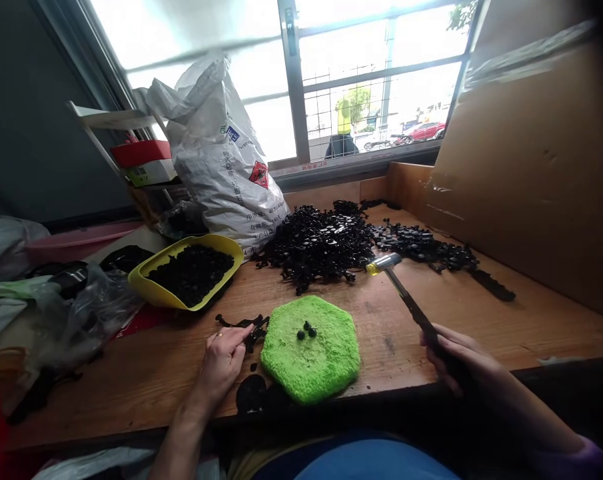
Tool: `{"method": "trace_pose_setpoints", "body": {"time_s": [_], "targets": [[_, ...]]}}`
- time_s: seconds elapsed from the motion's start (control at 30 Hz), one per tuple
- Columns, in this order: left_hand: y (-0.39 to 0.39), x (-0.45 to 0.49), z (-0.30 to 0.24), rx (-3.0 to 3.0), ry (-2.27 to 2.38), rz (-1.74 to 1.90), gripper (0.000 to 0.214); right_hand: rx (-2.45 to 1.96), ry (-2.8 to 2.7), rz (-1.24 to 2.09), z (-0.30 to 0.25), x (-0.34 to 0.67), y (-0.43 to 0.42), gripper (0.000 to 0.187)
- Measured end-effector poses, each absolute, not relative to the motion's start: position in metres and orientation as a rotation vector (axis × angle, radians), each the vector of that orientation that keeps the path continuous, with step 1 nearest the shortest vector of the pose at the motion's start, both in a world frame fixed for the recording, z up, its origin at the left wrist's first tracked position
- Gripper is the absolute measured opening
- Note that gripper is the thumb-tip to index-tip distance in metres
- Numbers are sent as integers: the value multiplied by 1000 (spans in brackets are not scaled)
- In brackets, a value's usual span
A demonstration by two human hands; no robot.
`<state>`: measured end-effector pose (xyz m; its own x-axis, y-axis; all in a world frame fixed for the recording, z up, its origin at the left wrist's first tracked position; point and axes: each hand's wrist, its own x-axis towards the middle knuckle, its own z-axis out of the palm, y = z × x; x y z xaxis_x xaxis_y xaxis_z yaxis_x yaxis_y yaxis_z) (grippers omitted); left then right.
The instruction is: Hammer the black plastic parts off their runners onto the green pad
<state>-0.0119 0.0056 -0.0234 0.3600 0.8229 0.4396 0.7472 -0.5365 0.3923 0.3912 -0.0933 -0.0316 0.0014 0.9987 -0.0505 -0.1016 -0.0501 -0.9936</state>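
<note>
My right hand (454, 357) is closed around the dark handle of a small hammer (406, 293), whose metal head with a yellow face is raised over the tabletop. To the left, my left hand (226, 353) has its fingers mostly curled, the index fingertip on a black plastic piece (254, 333) among a few others. Whether the thumb also grips it is partly hidden. Between my hands lies a bright green, fuzzy hexagonal pad (311, 367). Three small black round parts (307, 331) sit close together on its top.
Beyond the pad rises a heap of black plastic parts (321, 243), with more spread right (421, 247). A yellow tray (221, 293) holds black pieces. Behind stand a white sack (221, 153) and a window. A cardboard sheet (536, 167) walls the right; plastic bags (96, 307) crowd the left.
</note>
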Motion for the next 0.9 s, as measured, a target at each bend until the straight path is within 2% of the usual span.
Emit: {"method": "trace_pose_setpoints", "body": {"time_s": [0.1, 0.2, 0.43, 0.53, 0.9], "targets": [[4, -10, -18, 2322, 1439, 843, 31, -1176, -1120, 1312, -32, 393, -93, 27], [4, -5, -17, 2031, 1479, 825, 34, -1181, -1122, 1313, -31, 393, -92, 25], [0, 10, -2, 1378, 1287, 1112, 28, -1184, -1127, 1314, -28, 390, -93, 28], [-1, 29, 6, 1158, 1134, 1071, 27, -1179, -1135, 1299, -28, 389, -94, 28], [6, 76, 7, 1075, 1126, 925, 36, -1140, -1153, 1275, -31, 391, -94, 26]]}}
